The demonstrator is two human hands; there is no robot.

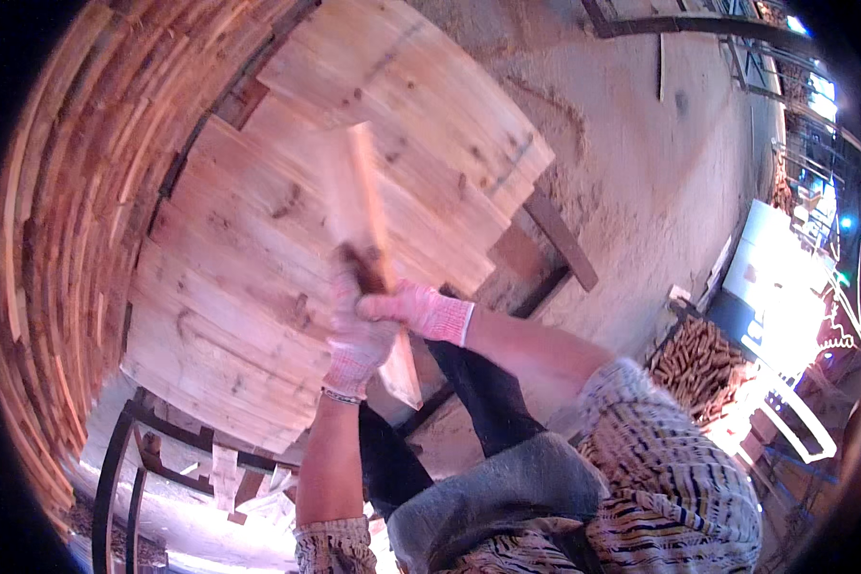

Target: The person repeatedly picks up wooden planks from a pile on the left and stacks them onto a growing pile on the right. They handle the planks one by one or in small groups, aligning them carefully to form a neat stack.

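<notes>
The wooden board (pixel 354 196) runs up the frame's centre, gripped by the gloved left hand (pixel 362 333) and right hand (pixel 413 306), over laid planks (pixel 244 225). The step seems to be handling this board; any shift calls for two firm grips.

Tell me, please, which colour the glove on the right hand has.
The glove is pink with a pale wrist edge, best seen in the head view.
</notes>
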